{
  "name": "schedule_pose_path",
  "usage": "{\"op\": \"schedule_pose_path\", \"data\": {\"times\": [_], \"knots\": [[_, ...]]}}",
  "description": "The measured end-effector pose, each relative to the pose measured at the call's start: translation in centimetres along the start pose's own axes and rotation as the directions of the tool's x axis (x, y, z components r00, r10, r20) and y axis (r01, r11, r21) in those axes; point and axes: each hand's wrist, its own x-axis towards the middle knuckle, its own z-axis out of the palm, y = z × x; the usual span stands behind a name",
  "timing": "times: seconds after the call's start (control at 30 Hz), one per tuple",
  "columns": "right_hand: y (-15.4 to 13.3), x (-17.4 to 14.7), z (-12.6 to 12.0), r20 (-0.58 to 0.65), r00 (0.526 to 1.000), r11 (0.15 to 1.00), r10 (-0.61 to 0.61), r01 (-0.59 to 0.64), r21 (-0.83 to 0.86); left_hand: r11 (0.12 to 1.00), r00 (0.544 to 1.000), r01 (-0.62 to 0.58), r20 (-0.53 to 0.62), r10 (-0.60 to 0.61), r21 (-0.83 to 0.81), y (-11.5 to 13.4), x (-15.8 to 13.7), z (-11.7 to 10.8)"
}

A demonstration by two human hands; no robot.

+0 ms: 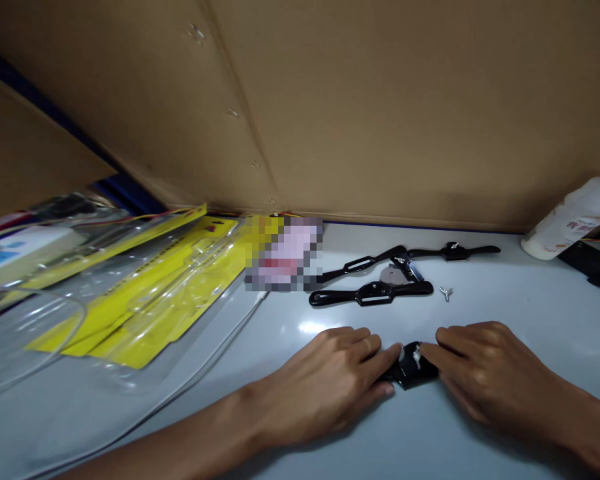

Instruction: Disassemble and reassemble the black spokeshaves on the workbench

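Note:
Between my hands, low over the grey-white table, is a black spokeshave (pixel 409 375) with a silver wing screw (pixel 417 356) on its middle. My left hand (pixel 337 373) is closed round its left handle, thumb and forefinger close to the body. My right hand (pixel 490 367) grips the right end, with the forefinger by the wing screw. The fingers hide most of both handles. Behind them lie two bare spokeshave bodies, one nearer (pixel 375 293) and one farther (pixel 360 265), beside a grey metal plate (pixel 392 276). A loose wing screw (pixel 446 293) rests to their right.
Farther back lies another spokeshave (pixel 455 251) with a wing screw. Yellow-backed clear packages (pixel 170 287) cover the left side. A white cable (pixel 200 367) runs to a blurred-out phone-like object (pixel 290 257). A whitish bottle (pixel 575 213) leans at right; a cardboard wall (pixel 380 113) stands behind.

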Motion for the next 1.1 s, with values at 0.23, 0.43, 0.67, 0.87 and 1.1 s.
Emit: {"op": "schedule_pose_path", "data": {"times": [0.23,0.43,0.67,0.87,1.1], "knots": [[-0.29,0.07,-0.52,0.066,0.996,0.994,-0.064,0.058,0.097,1.000,1.000,0.003,-0.006,-0.002,0.014,0.01,0.00,0.09],[-0.09,0.17,-0.36,-0.005,1.000,1.000,-0.012,0.012,0.013,1.000,1.000,0.010,0.018,-0.010,0.001,0.07,0.00,-0.04],[-0.32,0.13,-0.49,0.020,1.000,0.999,-0.015,0.014,0.048,1.000,1.000,0.007,0.004,-0.007,0.008,0.04,0.03,0.01],[-0.36,0.22,-0.69,0.044,0.998,0.996,-0.044,0.040,0.074,1.000,1.000,0.004,-0.003,-0.004,0.003,0.05,-0.05,0.04],[-0.17,0.10,-0.46,0.036,0.999,1.000,0.011,-0.011,0.003,1.000,1.000,0.010,0.010,-0.010,0.008,0.11,-0.01,-0.05]]}}
